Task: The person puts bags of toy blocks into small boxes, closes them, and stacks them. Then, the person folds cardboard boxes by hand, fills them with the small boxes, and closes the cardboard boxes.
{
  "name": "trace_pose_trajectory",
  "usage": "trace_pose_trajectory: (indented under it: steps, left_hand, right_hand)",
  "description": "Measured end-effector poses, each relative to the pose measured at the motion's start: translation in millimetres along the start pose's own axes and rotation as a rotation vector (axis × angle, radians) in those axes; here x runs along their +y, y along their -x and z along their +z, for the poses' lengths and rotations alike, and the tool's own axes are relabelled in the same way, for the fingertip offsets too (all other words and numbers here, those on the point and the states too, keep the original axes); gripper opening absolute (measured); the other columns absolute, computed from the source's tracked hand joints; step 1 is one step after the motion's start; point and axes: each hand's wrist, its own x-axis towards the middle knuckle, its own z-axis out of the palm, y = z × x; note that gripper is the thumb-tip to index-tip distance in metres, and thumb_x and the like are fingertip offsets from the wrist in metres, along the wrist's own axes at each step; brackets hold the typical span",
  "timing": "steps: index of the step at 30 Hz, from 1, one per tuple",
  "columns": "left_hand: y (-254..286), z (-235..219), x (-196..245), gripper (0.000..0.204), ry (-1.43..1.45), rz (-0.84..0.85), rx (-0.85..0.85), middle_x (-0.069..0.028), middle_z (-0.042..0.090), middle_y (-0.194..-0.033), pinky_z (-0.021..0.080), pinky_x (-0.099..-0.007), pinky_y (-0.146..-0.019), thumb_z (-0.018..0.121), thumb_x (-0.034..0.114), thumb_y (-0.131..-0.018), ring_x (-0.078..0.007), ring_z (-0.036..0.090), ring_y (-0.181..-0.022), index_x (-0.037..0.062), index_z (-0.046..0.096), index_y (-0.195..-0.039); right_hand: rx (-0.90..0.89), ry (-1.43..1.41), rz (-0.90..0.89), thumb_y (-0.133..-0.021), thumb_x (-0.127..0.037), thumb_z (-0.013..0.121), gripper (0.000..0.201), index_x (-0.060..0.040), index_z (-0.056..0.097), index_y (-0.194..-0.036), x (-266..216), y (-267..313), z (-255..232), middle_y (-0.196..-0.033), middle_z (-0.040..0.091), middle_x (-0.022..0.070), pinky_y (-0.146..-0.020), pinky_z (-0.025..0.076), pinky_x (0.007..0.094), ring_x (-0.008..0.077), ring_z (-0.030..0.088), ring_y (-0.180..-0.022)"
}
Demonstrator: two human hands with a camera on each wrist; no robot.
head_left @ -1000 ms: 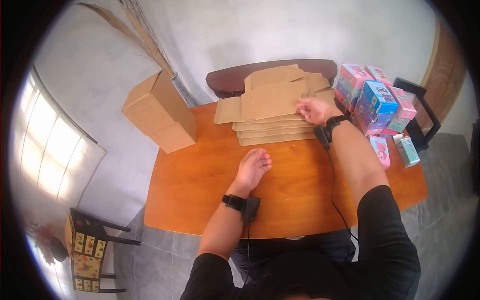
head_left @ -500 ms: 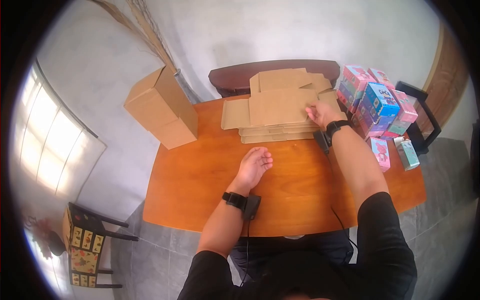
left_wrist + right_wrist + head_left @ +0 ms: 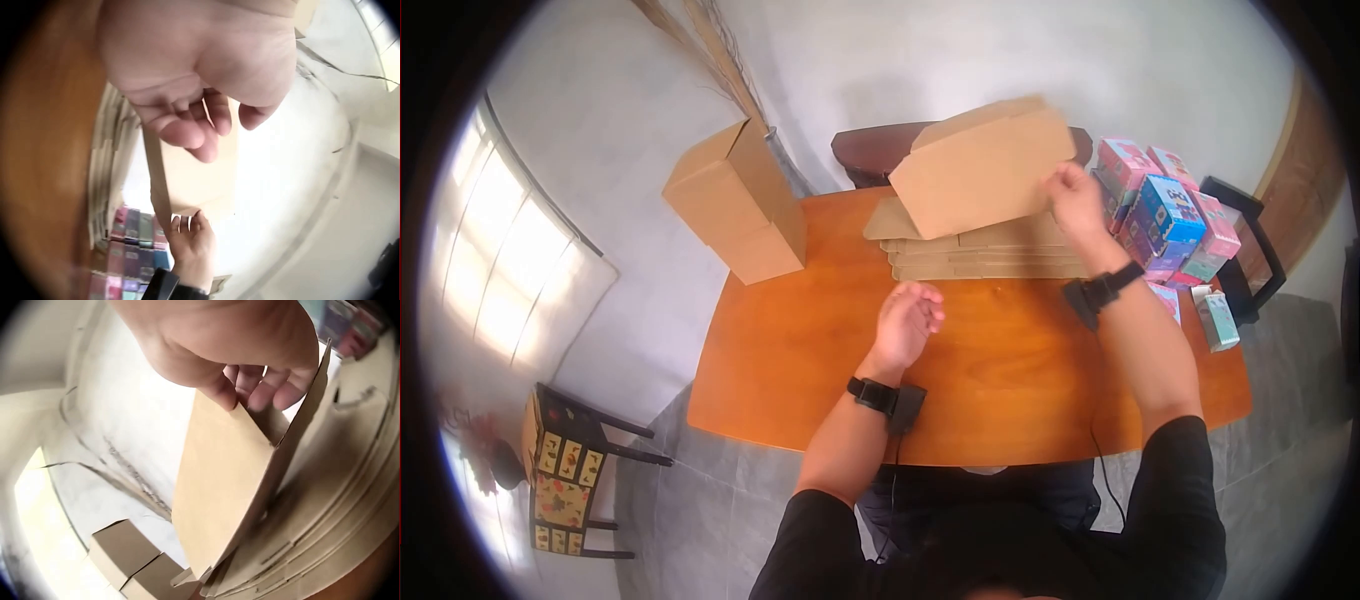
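Observation:
My right hand pinches the right edge of a brown cardboard box, tilted up off the stack. In the right wrist view the thumb lies on the near panel and the fingers curl behind its edge, with a flap standing out to the right. Beneath it lies a stack of folded cardboard boxes. My left hand hovers over the table in front of the stack, fingers loosely curled, nothing in them. Its empty palm fills the top of the left wrist view.
A standing cardboard box is at the table's left rear. Colourful small boxes are piled at the right, with a loose teal box near the edge. A dark chair back rises behind the wooden table.
My right hand has raised the top cardboard box off the stack, tilting it up, and moved slightly right and up with it. The left hand stays nearly in place.

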Motion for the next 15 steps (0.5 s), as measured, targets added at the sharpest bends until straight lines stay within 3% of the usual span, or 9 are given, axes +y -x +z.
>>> trace_pose_trajectory:
  steps: [2,3,5,6,8,10,12,14,15]
  left_hand:
    - [6.8,3.8,18.0,0.019,0.056,0.233,-0.033,-0.0084,0.062,-0.091,0.041,-0.0268,-0.05,0.052,0.027,-0.1,-0.0159,0.055,-0.061,0.0101,0.053,-0.091]
    - [11.1,7.6,27.8,0.019,0.054,0.235,-0.025,-0.0084,0.062,-0.091,0.041,-0.0268,-0.05,0.052,0.027,-0.1,-0.0159,0.055,-0.061,0.0101,0.053,-0.091]
    - [19.6,16.4,50.2,0.022,-0.008,0.542,0.118,-0.0069,0.06,-0.091,0.039,-0.0251,-0.05,0.05,0.028,-0.101,-0.0151,0.05,-0.059,0.0093,0.056,-0.091]
    - [23.1,18.8,61.7,0.022,-0.011,0.542,0.123,-0.0069,0.06,-0.091,0.039,-0.0251,-0.05,0.05,0.028,-0.101,-0.0151,0.05,-0.059,0.0093,0.056,-0.091]
    - [27.6,25.6,79.5,0.021,-0.395,0.69,0.25,-0.0069,0.062,-0.098,0.043,-0.0253,-0.058,0.051,0.027,-0.101,-0.0142,0.055,-0.07,0.0075,0.058,-0.097]
    - [26.8,40.6,85.0,0.022,-0.486,0.691,0.28,-0.0071,0.062,-0.106,0.045,-0.0261,-0.067,0.052,0.028,-0.101,-0.0141,0.057,-0.082,0.0065,0.057,-0.104]
    - [29.8,55.7,86.7,0.026,-0.574,0.69,0.309,-0.0073,0.061,-0.113,0.047,-0.027,-0.076,0.053,0.029,-0.1,-0.014,0.058,-0.094,0.0055,0.057,-0.111]
    - [34.1,69.3,85.4,0.039,-0.693,0.584,0.136,-0.0093,0.052,-0.131,0.041,-0.0316,-0.097,0.061,0.027,-0.098,-0.0162,0.048,-0.119,0.0033,0.05,-0.127]
    - [33.8,74.1,83.6,0.039,-0.691,0.582,0.131,-0.0093,0.052,-0.131,0.041,-0.0316,-0.097,0.061,0.027,-0.098,-0.0162,0.048,-0.119,0.0033,0.05,-0.127]
  right_hand:
    - [0.013,-0.07,-0.154,-0.094,-0.005,0.06,0.012,-0.0012,0.06,-0.106,-53.2,12.9,-16.2,-0.089,0.06,-0.0023,-0.072,0.044,0.0221,0.0059,0.054,-0.08]
    - [0.023,-0.123,-0.209,-0.095,-0.004,0.058,0.013,-0.0017,0.059,-0.108,-74.6,19.7,-23.2,-0.091,0.06,-0.0021,-0.075,0.044,0.0221,0.0059,0.053,-0.083]
    - [0.041,-0.216,-0.231,-0.096,-0.003,0.054,0.013,-0.0022,0.058,-0.109,-113.9,39.3,-30.0,-0.092,0.06,-0.0013,-0.076,0.044,0.023,0.0062,0.053,-0.084]
    - [0.061,-0.301,-0.256,-0.097,-0.002,0.05,0.014,-0.0026,0.057,-0.109,-126.2,50.3,-32.8,-0.093,0.06,-0.0006,-0.078,0.044,0.0239,0.0064,0.053,-0.085]
    - [-0.027,-0.219,-0.224,-0.097,-0.004,0.047,0.014,-0.0022,0.057,-0.106,-134.2,71.5,-51.6,-0.092,0.06,0.0004,-0.08,0.044,0.0244,0.0068,0.053,-0.086]
    - [-0.112,-0.134,-0.197,-0.097,-0.006,0.043,0.016,-0.0017,0.057,-0.103,-130.7,93.8,-67.4,-0.092,0.061,0.0014,-0.082,0.044,0.025,0.0072,0.053,-0.087]
    - [-0.276,-0.082,-0.279,-0.096,-0.013,0.039,0.021,-0.001,0.056,-0.097,-124.7,116.3,-75.0,-0.087,0.061,0.0041,-0.085,0.045,0.0302,0.0142,0.055,-0.086]
    - [-0.332,-0.143,-0.463,-0.098,-0.039,0.044,0.036,-0.0074,0.049,-0.081,-126.1,128.7,-67.4,-0.073,0.051,0.0036,-0.089,0.042,0.039,0.0218,0.055,-0.075]
    - [-0.364,-0.205,-0.525,-0.098,-0.048,0.045,0.043,-0.0102,0.046,-0.077,-127.7,132.3,-61.8,-0.069,0.047,0.0031,-0.09,0.041,0.0418,0.0229,0.054,-0.071]
